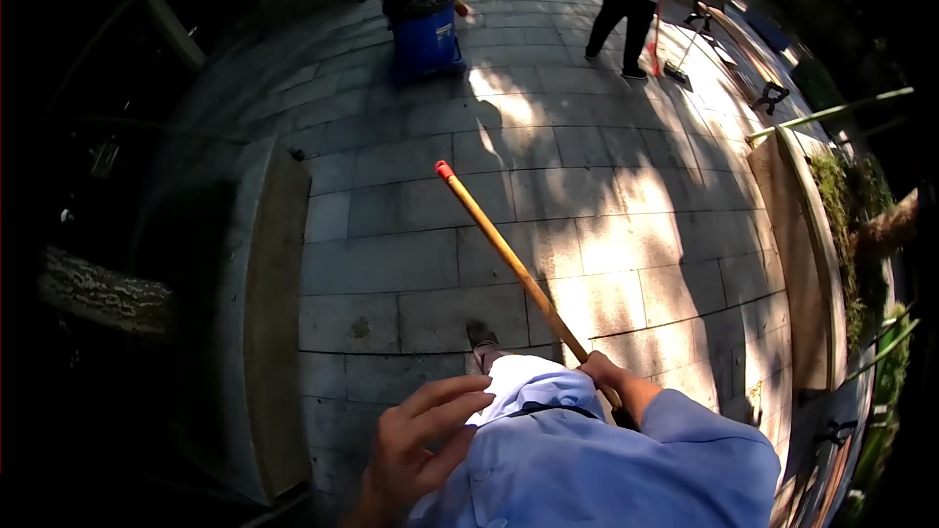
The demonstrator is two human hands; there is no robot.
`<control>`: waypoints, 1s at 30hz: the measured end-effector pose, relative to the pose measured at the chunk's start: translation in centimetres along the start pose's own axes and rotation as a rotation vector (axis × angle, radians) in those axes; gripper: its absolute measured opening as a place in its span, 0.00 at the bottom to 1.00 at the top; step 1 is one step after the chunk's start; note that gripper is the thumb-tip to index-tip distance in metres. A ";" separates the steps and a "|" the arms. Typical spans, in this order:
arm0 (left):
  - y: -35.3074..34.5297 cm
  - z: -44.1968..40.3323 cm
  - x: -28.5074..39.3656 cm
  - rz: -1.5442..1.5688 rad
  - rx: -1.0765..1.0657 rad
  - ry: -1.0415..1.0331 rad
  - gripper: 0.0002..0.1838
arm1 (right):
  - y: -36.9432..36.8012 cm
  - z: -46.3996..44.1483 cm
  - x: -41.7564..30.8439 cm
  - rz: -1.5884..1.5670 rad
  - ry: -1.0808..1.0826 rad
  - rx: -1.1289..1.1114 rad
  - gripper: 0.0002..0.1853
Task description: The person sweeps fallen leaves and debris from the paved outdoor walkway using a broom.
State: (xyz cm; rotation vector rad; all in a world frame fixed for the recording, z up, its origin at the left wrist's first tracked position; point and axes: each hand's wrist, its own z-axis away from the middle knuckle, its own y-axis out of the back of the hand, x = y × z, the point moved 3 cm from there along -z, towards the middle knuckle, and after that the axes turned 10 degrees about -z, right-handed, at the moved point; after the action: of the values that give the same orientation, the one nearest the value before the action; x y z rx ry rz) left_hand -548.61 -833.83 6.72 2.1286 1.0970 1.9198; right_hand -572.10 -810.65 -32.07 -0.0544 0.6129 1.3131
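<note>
A long wooden pole [509, 254] with a red cap on its far end slants forward and to the left over the paving. My right hand [604, 372] is wrapped round it beside my waist. Behind that hand the pole's lower end is hidden, so I cannot tell what tool it belongs to. My left hand [430, 430] is raised in front of my blue shirt [606, 464], fingers apart and slightly bent, holding nothing.
Ahead on the stone paving [401, 225] stands a cart with a blue bin [425, 44]. At the upper right a person [631, 10] holds a long-handled dustpan [677, 75]. Low stone planter walls run along the left [279, 332] and right [797, 264].
</note>
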 end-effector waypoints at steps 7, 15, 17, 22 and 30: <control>7.0 -5.6 -9.6 0.236 0.259 0.385 0.17 | 2.4 -8.4 -14.5 -0.185 0.138 0.005 0.10; 15.0 -10.8 -22.7 0.200 0.427 0.489 0.18 | 4.6 -15.8 -31.0 -0.388 -0.019 -0.011 0.09; 17.3 -12.3 -26.8 0.256 0.454 0.534 0.18 | 4.9 -19.1 -33.9 -0.402 -0.033 0.025 0.09; 26.1 -21.9 -33.5 0.248 0.402 0.604 0.16 | 5.0 -21.4 -46.1 -0.248 0.105 0.101 0.10; 41.6 -41.9 -39.6 -0.080 0.326 0.279 0.12 | 4.9 -34.5 -59.7 -0.050 0.172 0.190 0.11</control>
State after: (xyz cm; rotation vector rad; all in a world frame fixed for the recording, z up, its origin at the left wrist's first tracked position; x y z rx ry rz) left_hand -565.85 -902.72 3.10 1.9553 1.6216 2.1756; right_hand -597.23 -875.01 -32.81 -0.0275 0.8755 1.2045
